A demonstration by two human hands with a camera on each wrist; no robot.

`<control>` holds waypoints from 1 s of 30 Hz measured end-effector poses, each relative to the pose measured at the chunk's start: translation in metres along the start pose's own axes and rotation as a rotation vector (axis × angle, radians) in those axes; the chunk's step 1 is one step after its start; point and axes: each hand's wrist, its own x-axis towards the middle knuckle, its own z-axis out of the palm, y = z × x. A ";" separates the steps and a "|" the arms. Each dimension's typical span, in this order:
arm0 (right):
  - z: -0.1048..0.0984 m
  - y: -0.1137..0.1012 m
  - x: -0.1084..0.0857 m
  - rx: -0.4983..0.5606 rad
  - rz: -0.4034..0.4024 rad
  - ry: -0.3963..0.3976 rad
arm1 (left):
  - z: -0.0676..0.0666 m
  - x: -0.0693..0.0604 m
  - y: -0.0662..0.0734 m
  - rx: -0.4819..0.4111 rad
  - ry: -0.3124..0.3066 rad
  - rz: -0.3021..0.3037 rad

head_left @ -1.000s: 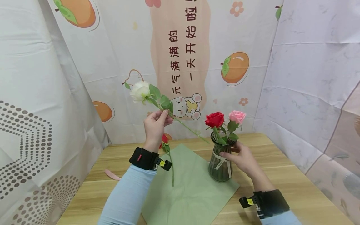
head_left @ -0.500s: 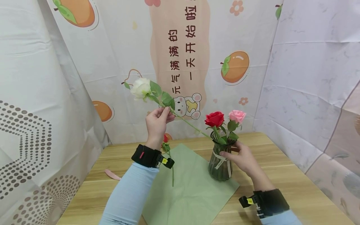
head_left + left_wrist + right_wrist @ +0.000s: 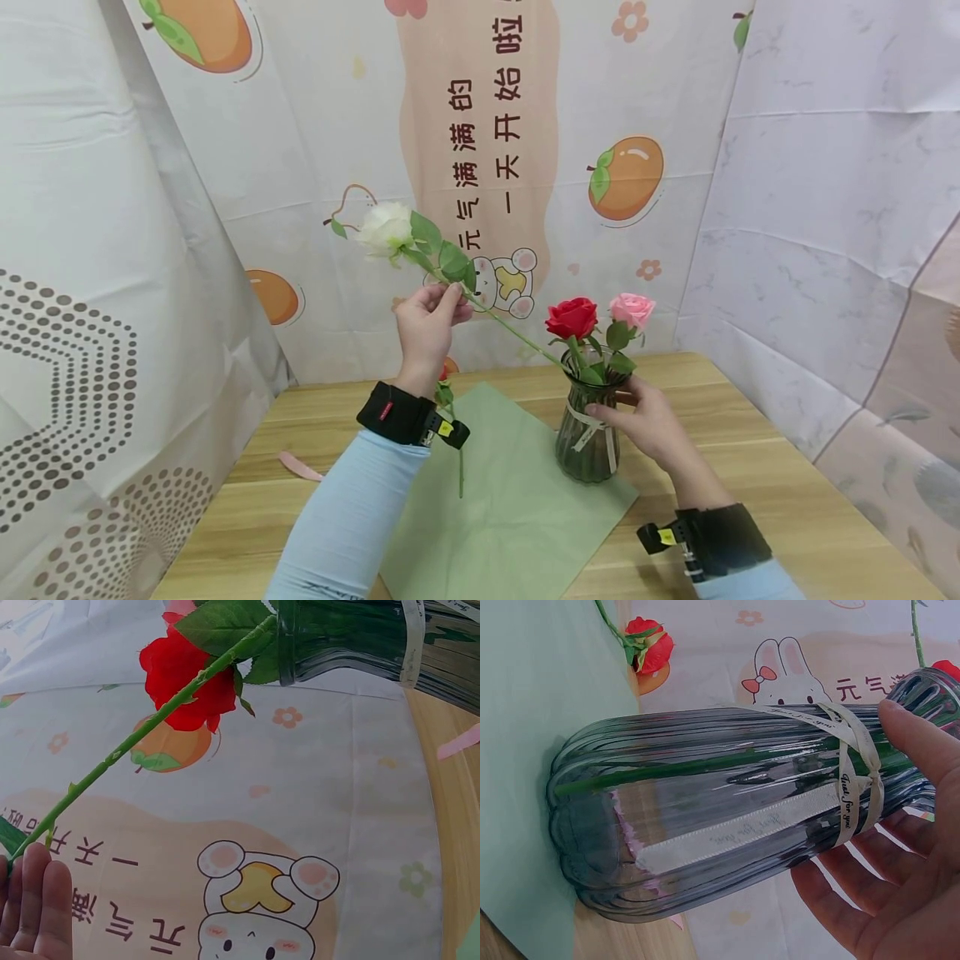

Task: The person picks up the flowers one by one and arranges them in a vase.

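My left hand (image 3: 429, 327) pinches the green stem of a white rose (image 3: 386, 229) just below its leaves. The stem slants down to the right, its lower end at the mouth of a grey ribbed glass vase (image 3: 588, 446). In the left wrist view the stem (image 3: 124, 742) meets the vase rim, passing in front of a red rose (image 3: 180, 679). On the vase's right side, my right hand (image 3: 648, 421) grips below the neck, thumb in front. A red rose (image 3: 572, 319) and a pink rose (image 3: 632, 311) stand in the vase. A white lettered ribbon (image 3: 847, 772) is tied round it.
Under the vase lies a green paper sheet (image 3: 495, 508) on the wooden table (image 3: 720, 433). Another red rose (image 3: 445, 392) lies on the sheet, partly hidden behind my left wrist. A pink ribbon (image 3: 298, 466) lies at the left. Printed curtains (image 3: 487, 167) stand close behind the table.
My left hand has moved right and slightly up with the white rose. The stem's end has come from left of the vase to its rim. My right hand and the vase have stayed put.
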 end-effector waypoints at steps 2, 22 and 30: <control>0.000 0.000 0.000 0.002 0.003 -0.002 | 0.001 0.000 0.000 0.007 -0.002 0.006; 0.000 -0.003 0.000 -0.015 0.007 -0.005 | 0.016 -0.004 -0.004 0.073 -0.064 0.085; 0.000 -0.003 -0.002 -0.010 0.009 -0.004 | 0.021 -0.010 -0.004 0.147 -0.089 0.079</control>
